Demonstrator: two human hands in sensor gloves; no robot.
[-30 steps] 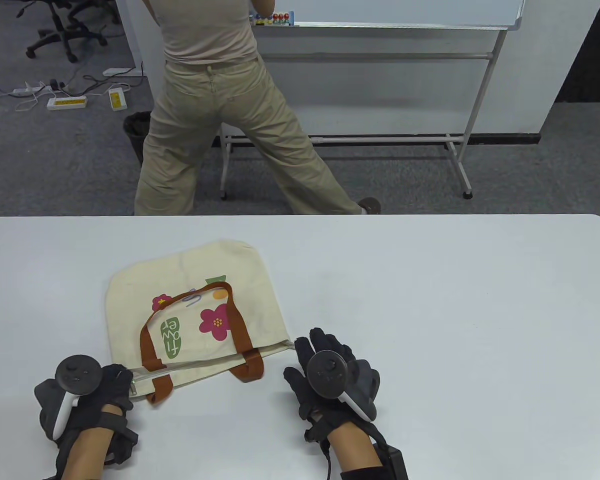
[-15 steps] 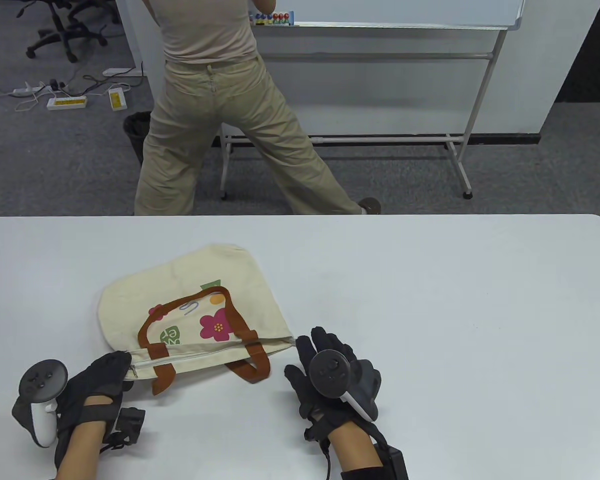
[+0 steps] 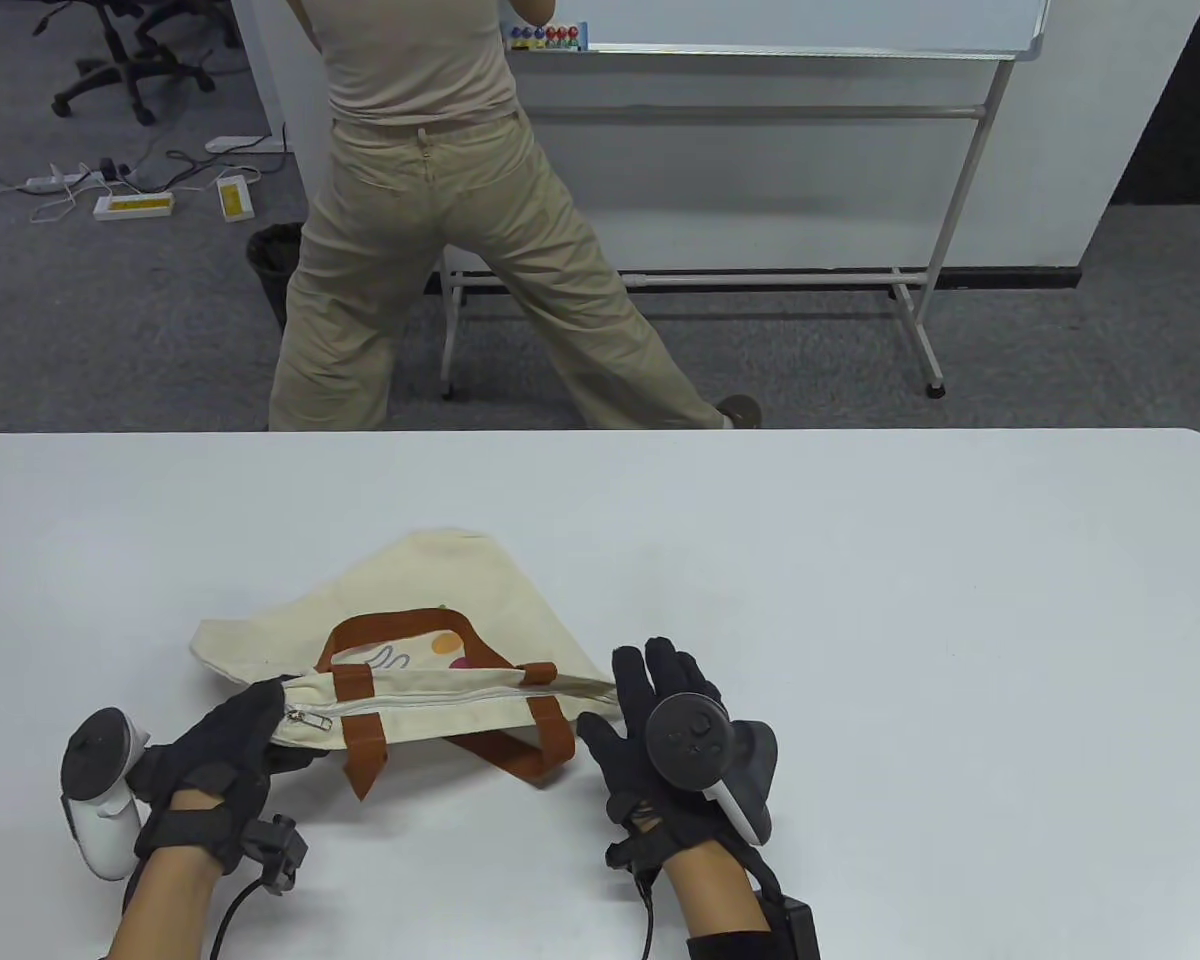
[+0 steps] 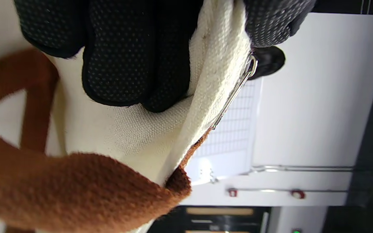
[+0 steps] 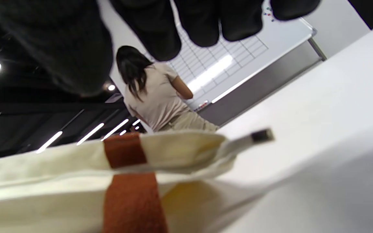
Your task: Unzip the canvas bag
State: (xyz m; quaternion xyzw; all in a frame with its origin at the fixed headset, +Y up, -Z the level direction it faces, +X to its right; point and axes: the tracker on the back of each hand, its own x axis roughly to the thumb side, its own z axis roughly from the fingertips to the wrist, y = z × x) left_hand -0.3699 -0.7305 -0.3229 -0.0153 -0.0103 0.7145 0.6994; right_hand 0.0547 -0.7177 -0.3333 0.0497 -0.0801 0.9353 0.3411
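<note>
A cream canvas bag [image 3: 440,600] with brown handles [image 3: 360,745] lies on the white table [image 3: 860,600], its zipped top edge tipped up toward me. The white zipper [image 3: 420,702] runs along that edge, closed, with the metal pull [image 3: 317,718] at its left end. My left hand [image 3: 245,725] grips the bag's left top corner beside the pull; in the left wrist view the fingers [image 4: 121,55] clamp the canvas [image 4: 160,123] with the pull [image 4: 238,87] next to them. My right hand [image 3: 650,715] is open, fingers spread, at the bag's right end; its fingers [image 5: 202,22] hang above the bag's corner [image 5: 180,145].
A person in beige clothes [image 3: 430,220] stands beyond the table's far edge at a whiteboard on a rolling stand [image 3: 780,150]. Power strips and cables [image 3: 130,195] lie on the carpet at far left. The table stretches bare to the right of the bag.
My left hand has lifted and turned the bag's left top corner, tipping the zipper edge up to face me; the bag folded over itself. My right hand shifted slightly right and forward.
</note>
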